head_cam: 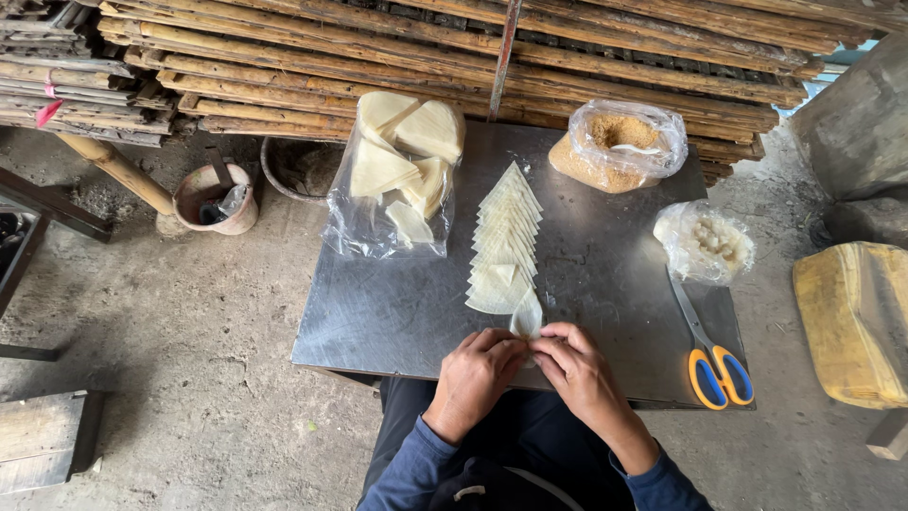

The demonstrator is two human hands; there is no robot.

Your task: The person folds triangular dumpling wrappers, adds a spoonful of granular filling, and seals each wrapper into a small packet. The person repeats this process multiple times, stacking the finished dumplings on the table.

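Fingers of both hands pinched together on one small pale wrapper [526, 320], at the near edge of the metal table [378, 312]; left hand [478, 374] and right hand [572, 364] meet fingertip to fingertip, curled narrow around the wrapper's lower end, so neither hand is free. Wrapper stands up out of the pinch, its long axis running away from the body toward the far side of the table, upper part showing above the fingertips. Both hands equally near it; right hand sits slightly farther forward. Directly beyond the fingers, touching or nearly touching the held piece, a shingled row of triangular wrappers [506, 237] runs in the same away-from-body line, points facing the far edge; overlap too tight for an exact count, roughly a dozen or more. Left of that row: one clear plastic bag of wrapper stacks [397, 161], about five wedge-shaped stacks visible. Far right: one open bag of brown crumbly filling [619, 142]. Right, nearer: one smaller bag of pale lumps [705, 244], number unclear. One pair of scissors [709, 355], blue and orange handles, lying near the right hand but apart from it, blades pointing away. Off the table: one clay pot [213, 197] on the ground to the left, one yellow jerrycan [856, 317] to the right, bamboo racks [426, 57] stacked behind
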